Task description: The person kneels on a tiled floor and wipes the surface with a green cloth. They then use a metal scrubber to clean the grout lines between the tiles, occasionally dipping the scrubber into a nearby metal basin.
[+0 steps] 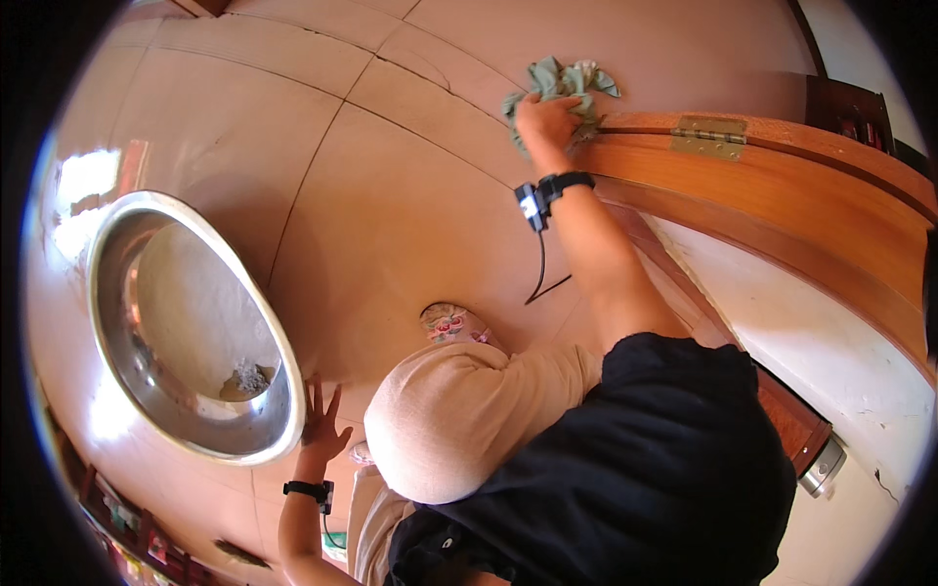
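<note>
My right hand [546, 124] presses a crumpled green cloth [560, 77] at the foot of the wooden door frame [799, 176], where the wood meets the tiled floor. Its fingers are partly sunk in the folds. At the lower left, my left hand [322, 425] has its fingers spread beside the rim of a large metal basin [282, 351]; whether they touch the rim is hard to tell. The basin holds water, with a greyish clump [251, 377] near its lower right side. Each wrist carries a black strap with a small device and a cable.
A brass hinge [708, 138] is fixed to the door frame. Large beige tiles [381, 198] with dark joints cover the floor. My foot in a flowered shoe [454, 322] is near the middle. Dark wooden furniture [139, 535] holding various items stands at the lower left.
</note>
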The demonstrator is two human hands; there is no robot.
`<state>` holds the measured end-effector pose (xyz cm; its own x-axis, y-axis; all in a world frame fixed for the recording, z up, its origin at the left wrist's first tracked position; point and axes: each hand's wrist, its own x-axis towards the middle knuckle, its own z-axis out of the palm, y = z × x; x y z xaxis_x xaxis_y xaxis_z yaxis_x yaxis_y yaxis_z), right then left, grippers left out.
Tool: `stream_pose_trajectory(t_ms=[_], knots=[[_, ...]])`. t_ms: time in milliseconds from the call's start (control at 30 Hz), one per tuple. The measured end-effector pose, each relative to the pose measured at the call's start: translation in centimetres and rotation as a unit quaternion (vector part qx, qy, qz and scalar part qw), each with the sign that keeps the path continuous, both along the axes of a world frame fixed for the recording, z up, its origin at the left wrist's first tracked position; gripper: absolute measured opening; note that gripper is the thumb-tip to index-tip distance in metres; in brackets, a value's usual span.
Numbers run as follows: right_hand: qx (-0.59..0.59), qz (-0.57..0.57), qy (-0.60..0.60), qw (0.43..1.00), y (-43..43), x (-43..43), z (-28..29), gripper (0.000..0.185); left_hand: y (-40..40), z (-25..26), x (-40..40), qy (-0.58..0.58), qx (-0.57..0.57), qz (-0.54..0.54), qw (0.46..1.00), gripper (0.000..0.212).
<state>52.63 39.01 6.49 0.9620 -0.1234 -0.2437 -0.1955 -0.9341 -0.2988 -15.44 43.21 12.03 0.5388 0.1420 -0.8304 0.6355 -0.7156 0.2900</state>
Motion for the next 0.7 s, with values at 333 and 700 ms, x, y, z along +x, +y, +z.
stream_pose_trajectory(t_ms=[333,700], knots=[[0.052,0.011,-0.113,0.992,-0.7,0.1,-1.1,0.091,0.8,-0.5,-0.4,-0.019,-0.005,0.005,1.000,0.094],[0.015,0.046,-0.170,0.984,0.0,0.9,-1.5,0.080,-0.3,0.0,0.0,-0.026,-0.006,0.048,0.999,0.099]])
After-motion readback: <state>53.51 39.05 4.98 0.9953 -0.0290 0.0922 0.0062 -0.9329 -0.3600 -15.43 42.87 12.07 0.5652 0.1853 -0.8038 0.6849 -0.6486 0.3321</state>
